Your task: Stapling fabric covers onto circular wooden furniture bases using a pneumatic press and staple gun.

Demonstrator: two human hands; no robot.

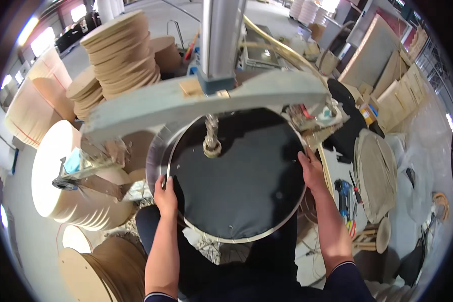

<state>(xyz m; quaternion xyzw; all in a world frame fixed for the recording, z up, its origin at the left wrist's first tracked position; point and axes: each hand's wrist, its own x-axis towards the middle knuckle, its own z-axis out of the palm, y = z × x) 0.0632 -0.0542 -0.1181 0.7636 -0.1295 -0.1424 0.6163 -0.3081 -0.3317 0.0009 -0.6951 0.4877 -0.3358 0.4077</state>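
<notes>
A large round board covered in black material [246, 186], with a thin pale rim, lies in front of me over my knees. My left hand [166, 199] grips its left edge, thumb and fingers closed about the rim. On the opposite edge my right hand [313, 170] holds the rim, its thumb on the black top. Part of a shiny round metal surface [157, 156] shows beneath the board's left side. Above the far part of the board hangs a wrapped rod with a ring-shaped end [212, 141]; I cannot tell whether it touches the board.
A grey curved beam [256, 95] spans above the board's far edge, below a metal column [221, 40]. Stacked round boards [118, 55] and pale drums [60, 171] stand left. At right are a blue-black tool [344, 196], a screwdriver [356, 187] and beige round pieces [376, 173].
</notes>
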